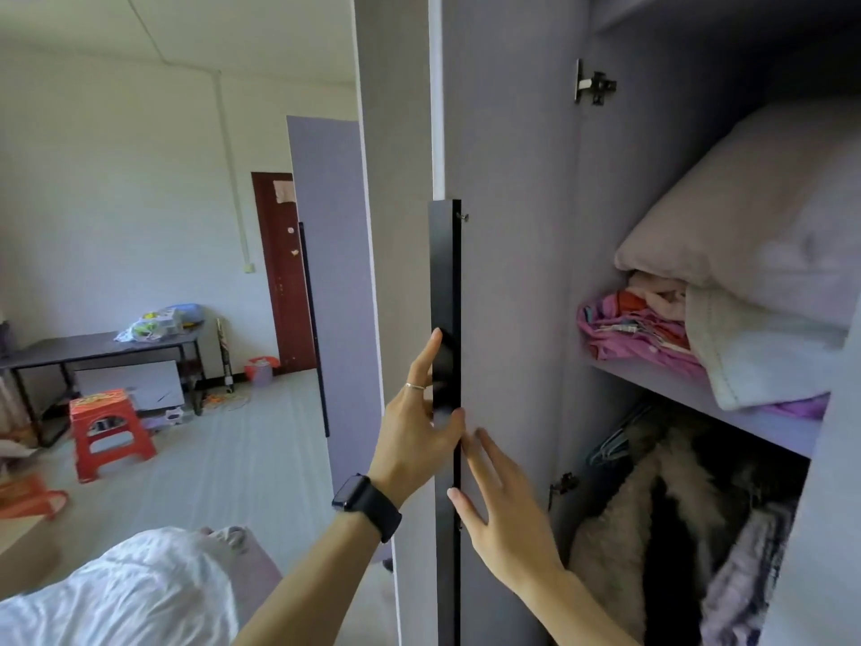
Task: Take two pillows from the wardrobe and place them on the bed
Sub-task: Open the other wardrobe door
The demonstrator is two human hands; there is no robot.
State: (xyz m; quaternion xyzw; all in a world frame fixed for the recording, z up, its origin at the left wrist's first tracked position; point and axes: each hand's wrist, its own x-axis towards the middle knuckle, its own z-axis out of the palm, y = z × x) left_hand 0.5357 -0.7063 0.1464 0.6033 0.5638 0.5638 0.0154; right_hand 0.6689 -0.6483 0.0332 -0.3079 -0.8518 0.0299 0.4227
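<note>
Pillow atop folded bedding, partly off-frame

Red plastic stool beside a dark table, plastic bags on it, brown door beyond.

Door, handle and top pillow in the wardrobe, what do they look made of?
Door: likely matte lilac laminated board, judging by its flat even surface and white edge. Handle: smooth black strip with a faint sheen, metal or plastic, unclear. Pillow: soft pinkish woven fabric, creased and sagging.
</note>
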